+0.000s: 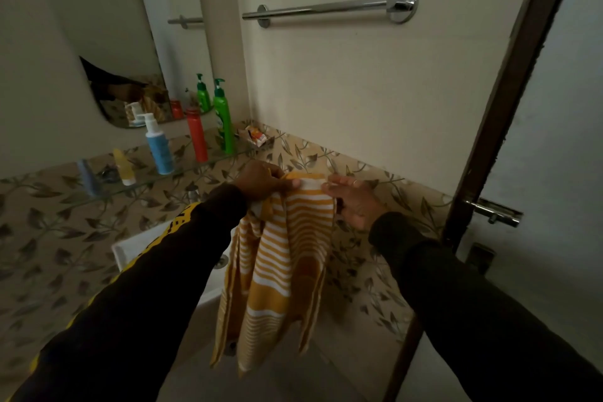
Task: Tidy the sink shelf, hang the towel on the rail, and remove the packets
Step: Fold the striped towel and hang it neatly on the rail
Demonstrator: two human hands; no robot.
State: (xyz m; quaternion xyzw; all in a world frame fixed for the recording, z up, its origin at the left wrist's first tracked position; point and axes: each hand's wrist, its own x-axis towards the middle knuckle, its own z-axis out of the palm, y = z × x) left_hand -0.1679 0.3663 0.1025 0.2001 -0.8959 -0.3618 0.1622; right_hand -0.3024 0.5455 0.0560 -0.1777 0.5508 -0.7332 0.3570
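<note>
A yellow and white striped towel (280, 264) hangs down in front of me, held at its top edge by both hands. My left hand (261, 183) grips the top left corner. My right hand (355, 199) pinches the top right corner with its fingertips. The chrome towel rail (319, 8) is on the wall well above the hands and is bare. On the glass shelf (182, 170) stand a green pump bottle (223, 117), a red bottle (197, 135), a blue and white pump bottle (158, 143), a small yellow tube (124, 166) and a blue tube (87, 178). Crumpled packets (256, 135) lie at the shelf's right end.
A white sink (130, 250) sits below the shelf, partly hidden by my left sleeve. A mirror (156, 42) hangs on the left wall. A dark door frame (502, 101) with a metal latch (496, 210) stands at the right, close to my right arm.
</note>
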